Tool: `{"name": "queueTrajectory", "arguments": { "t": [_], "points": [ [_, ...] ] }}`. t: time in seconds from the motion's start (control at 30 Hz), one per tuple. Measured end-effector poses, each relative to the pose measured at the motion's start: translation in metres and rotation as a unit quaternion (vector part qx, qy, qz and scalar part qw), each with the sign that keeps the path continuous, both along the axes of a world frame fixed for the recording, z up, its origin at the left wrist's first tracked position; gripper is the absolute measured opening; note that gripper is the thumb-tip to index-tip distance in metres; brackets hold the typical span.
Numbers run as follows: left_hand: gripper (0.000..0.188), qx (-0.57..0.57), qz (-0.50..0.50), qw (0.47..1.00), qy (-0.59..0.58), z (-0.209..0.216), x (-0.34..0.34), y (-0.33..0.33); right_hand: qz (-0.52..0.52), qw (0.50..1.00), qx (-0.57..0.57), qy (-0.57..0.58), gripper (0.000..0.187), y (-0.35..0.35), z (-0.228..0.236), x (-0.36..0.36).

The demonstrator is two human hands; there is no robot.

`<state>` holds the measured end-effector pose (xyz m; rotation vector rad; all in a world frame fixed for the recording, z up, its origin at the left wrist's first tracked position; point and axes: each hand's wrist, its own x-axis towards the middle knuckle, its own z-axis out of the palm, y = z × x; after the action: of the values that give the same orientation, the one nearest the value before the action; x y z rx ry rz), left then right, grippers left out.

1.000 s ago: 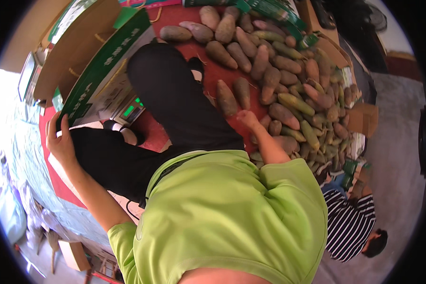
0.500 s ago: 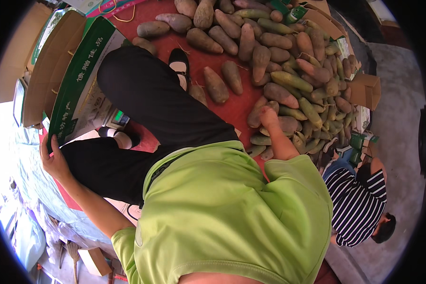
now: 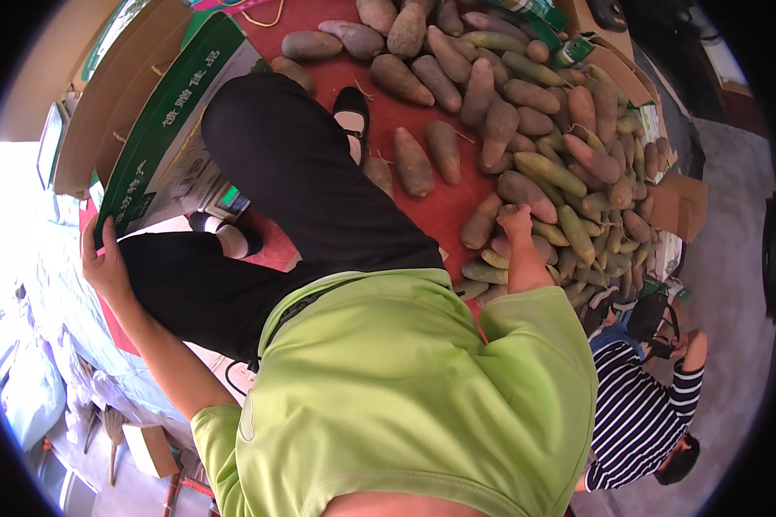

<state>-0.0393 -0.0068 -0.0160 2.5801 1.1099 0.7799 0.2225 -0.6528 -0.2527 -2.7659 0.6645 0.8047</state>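
Observation:
My left hand (image 3: 105,265) grips the lower corner of a green-and-white cardboard carton (image 3: 159,142) standing open at the left, beside my leg. My right hand (image 3: 516,222) is down at the near left side of a big pile of radishes (image 3: 584,159). Its fingers look curled in, and what is in them, if anything, is hidden. A purplish radish (image 3: 481,222) lies just left of that hand, and a larger one (image 3: 528,195) lies just beyond it. Some radishes in the pile are green, others brownish purple.
Two loose radishes (image 3: 414,164) lie on the red mat (image 3: 319,73) near my shoe (image 3: 351,121). A small scale (image 3: 230,200) with a green display sits by the carton. At lower right, another person in a striped shirt (image 3: 642,405) bends over. A broom (image 3: 113,435) is at lower left.
The whole view has shifted, so the carton and the pile sit further right. My right hand stays at the pile's edge, its fingers turned more inward. The other person's arm is more bent.

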Motion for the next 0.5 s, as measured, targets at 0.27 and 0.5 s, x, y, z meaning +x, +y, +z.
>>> {"name": "queueTrajectory", "arguments": {
  "t": [0.27, 0.5],
  "points": [
    [0.021, 0.001, 0.011, 1.0, -0.006, 0.002, 0.003, -0.002, 0.113, 0.989, -0.094, 0.004, 0.085, 0.007, -0.001, -0.004],
    [0.019, -0.016, 0.001, 1.0, -0.016, 0.013, 0.01, -0.013, 0.142, 0.983, -0.111, -0.019, 0.075, 0.011, -0.017, -0.01]
  ]
}}
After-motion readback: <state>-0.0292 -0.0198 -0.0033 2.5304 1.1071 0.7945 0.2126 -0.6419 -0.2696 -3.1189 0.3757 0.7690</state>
